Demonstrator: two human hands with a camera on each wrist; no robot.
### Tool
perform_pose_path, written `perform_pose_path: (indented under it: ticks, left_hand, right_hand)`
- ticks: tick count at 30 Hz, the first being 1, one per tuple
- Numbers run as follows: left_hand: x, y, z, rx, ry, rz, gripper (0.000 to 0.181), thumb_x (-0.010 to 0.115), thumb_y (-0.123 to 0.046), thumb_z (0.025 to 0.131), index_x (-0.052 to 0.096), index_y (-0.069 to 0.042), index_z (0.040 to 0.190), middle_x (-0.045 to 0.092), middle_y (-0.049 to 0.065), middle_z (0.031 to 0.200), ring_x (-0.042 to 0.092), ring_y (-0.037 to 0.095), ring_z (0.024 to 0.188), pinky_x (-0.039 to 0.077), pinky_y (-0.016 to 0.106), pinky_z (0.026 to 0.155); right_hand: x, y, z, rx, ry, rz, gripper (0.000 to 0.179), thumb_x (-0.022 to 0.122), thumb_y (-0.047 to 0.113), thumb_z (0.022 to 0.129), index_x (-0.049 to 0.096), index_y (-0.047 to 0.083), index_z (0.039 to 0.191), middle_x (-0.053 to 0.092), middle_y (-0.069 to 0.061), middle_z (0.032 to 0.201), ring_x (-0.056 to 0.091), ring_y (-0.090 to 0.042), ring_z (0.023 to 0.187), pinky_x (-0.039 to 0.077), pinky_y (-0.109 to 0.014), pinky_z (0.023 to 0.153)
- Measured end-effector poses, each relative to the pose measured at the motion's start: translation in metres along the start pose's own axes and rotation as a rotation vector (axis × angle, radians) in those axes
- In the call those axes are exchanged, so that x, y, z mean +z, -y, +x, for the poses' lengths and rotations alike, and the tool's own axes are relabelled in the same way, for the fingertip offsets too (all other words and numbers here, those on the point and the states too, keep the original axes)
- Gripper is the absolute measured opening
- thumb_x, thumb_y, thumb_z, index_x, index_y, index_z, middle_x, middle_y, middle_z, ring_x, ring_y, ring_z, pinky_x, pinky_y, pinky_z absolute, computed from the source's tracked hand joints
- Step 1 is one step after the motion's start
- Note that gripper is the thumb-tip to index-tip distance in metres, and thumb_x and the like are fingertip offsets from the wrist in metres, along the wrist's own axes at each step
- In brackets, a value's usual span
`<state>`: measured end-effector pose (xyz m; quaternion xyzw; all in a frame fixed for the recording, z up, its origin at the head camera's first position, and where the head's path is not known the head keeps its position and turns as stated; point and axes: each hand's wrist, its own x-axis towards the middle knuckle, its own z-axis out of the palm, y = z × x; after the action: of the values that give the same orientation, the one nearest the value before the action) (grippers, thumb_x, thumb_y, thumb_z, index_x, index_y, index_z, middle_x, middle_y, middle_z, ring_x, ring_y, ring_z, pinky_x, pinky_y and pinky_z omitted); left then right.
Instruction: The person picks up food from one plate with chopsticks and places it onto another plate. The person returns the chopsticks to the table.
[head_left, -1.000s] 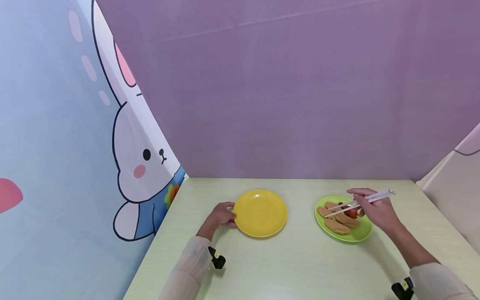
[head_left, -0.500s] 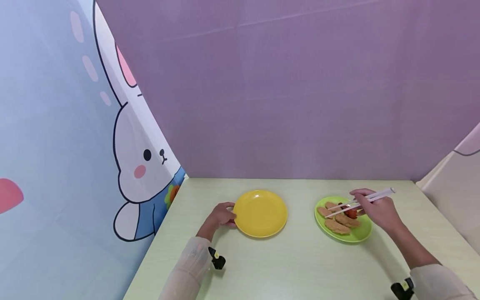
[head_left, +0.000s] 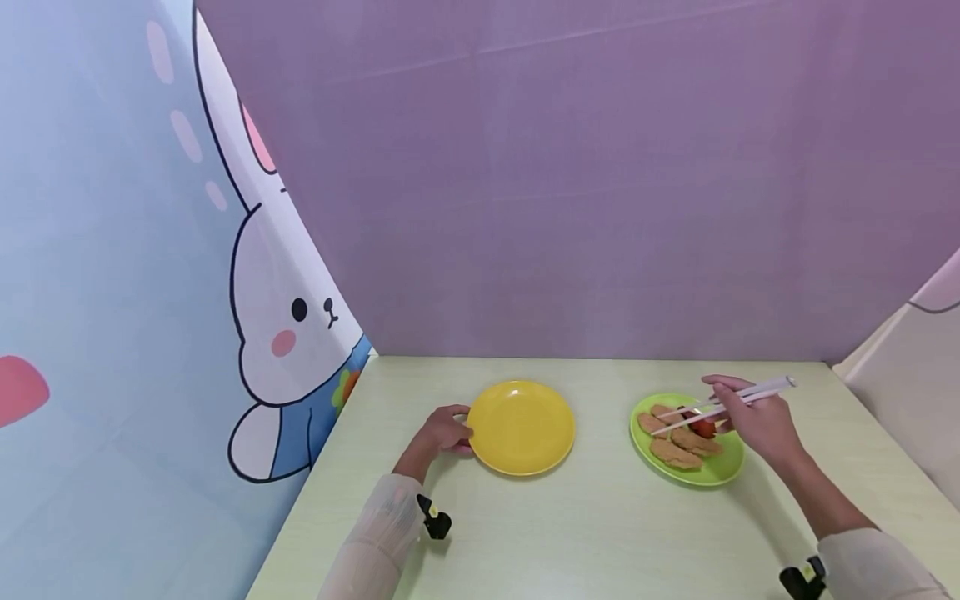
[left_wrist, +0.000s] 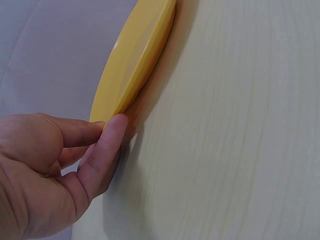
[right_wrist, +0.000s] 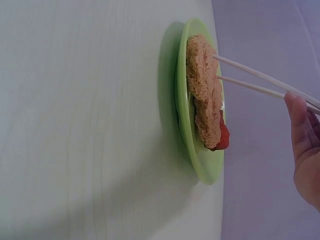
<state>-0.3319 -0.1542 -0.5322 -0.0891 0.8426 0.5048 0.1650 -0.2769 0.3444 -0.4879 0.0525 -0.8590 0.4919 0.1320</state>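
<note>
My left hand (head_left: 445, 431) pinches the left rim of a round yellow plate (head_left: 522, 427) on the table. In the left wrist view, thumb and fingers meet at that plate's edge. White chopsticks (head_left: 772, 386) are held in my right hand (head_left: 761, 421) above a light green plate (head_left: 723, 473). On it lie several breaded, fried-looking pieces (head_left: 675, 454) and a red item (head_left: 703, 428), partly hidden behind the fingers. The chopstick tips stand apart at the upper left pieces. In the right wrist view the chopsticks (right_wrist: 255, 74) reach one breaded piece (right_wrist: 200, 62); whether they grip it is unclear.
The pale wooden table (head_left: 600, 542) ends at a purple backdrop (head_left: 570, 208). A blue panel with a cartoon rabbit (head_left: 300, 367) borders the left side. Small black devices (head_left: 435, 521) are worn at both wrists.
My right hand and the chopsticks have shifted very slightly right. The left hand stays on the yellow plate's rim, and both plates keep their places.
</note>
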Motion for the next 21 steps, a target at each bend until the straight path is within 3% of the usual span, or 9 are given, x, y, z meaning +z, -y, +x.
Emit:
perform_pose_path:
  ticks: [10, 17, 21]
  left_hand:
    - [-0.002, -0.001, -0.002, 0.000, 0.001, -0.003, 0.053, 0.066, 0.002, 0.091, 0.056, -0.006, 0.143, 0.075, 0.013, 0.091, 0.074, 0.016, 0.068, 0.065, 0.030, 0.066]
    - [-0.002, 0.002, -0.003, 0.004, 0.004, 0.001, 0.052, 0.066, 0.002, 0.092, 0.056, -0.007, 0.142, 0.075, 0.014, 0.091, 0.074, 0.016, 0.067, 0.065, 0.030, 0.066]
    - [-0.002, 0.004, -0.003, 0.005, 0.007, 0.008, 0.053, 0.066, 0.002, 0.091, 0.057, -0.007, 0.142, 0.076, 0.013, 0.090, 0.073, 0.016, 0.066, 0.065, 0.030, 0.065]
  right_hand:
    - [0.002, -0.001, -0.002, 0.065, -0.032, -0.036, 0.048, 0.047, 0.035, 0.108, 0.061, -0.003, 0.134, 0.075, 0.004, 0.084, 0.071, -0.012, 0.061, 0.062, -0.030, 0.054]
    - [0.006, -0.003, -0.010, 0.094, -0.044, -0.059, 0.048, 0.047, 0.036, 0.108, 0.062, -0.002, 0.134, 0.076, -0.019, 0.092, 0.072, -0.015, 0.061, 0.062, -0.030, 0.054]
    - [0.008, -0.003, -0.015, 0.094, -0.054, -0.074, 0.048, 0.046, 0.035, 0.108, 0.062, -0.003, 0.134, 0.075, -0.024, 0.092, 0.072, -0.012, 0.060, 0.063, -0.029, 0.055]
